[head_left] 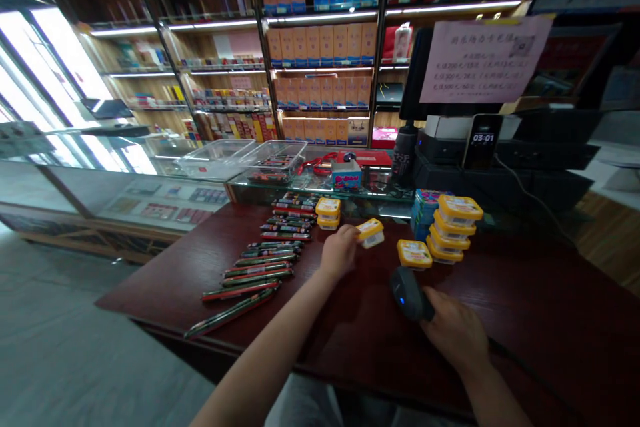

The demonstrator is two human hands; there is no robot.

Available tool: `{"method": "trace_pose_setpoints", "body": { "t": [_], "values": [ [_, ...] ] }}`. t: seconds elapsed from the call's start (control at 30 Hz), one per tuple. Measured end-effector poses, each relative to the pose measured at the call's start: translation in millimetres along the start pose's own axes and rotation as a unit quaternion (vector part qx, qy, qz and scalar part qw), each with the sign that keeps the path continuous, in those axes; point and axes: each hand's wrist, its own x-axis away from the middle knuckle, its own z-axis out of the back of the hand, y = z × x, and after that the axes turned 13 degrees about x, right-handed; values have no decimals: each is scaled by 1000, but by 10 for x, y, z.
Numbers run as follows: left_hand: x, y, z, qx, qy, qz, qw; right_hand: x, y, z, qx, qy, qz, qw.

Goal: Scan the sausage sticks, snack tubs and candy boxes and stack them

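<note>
My left hand [340, 252] is closed on a small yellow-lidded box [371, 232], held just above the dark red counter [525, 307]. My right hand [456, 335] grips a black barcode scanner [411, 293] with a blue light, its head pointing toward the held box. One more yellow box [414, 253] lies on the counter just right of the held one. A tilted stack of several yellow boxes [455, 227] stands further right, and a stack of two [328, 212] sits behind my left hand.
Rows of slim packaged sticks [260, 267] lie across the counter's left half. Behind stand a glass display case [165, 193] with clear trays [273, 159], a black till with a phone [482, 140], a pink notice [483, 60] and shelves of boxes [325, 47].
</note>
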Motion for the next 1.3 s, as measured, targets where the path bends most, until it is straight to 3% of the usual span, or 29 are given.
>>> {"method": "trace_pose_setpoints", "body": {
  "t": [0.13,0.23,0.33,0.5,0.6,0.83,1.07,1.3],
  "values": [
    [240,-305,181,15,78,71,994,-17,-33,-2,3,3,6,1000],
    [346,-420,202,27,97,88,991,-50,-71,49,-25,-16,0,1000],
    [368,-461,165,40,109,94,989,-84,-119,141,-119,-35,-10,992],
    [364,-489,114,67,136,116,981,-136,-261,336,-376,-37,-4,926],
    [383,-496,111,70,141,121,980,-169,-354,446,-434,-64,-1,898],
    [399,-453,114,53,136,103,984,-225,-427,562,-424,-63,18,903],
    [415,-477,102,62,140,89,984,-252,-454,456,-402,-37,6,915],
    [421,-538,137,33,123,43,991,-242,-331,341,-268,-15,-31,963]
  ]
}}
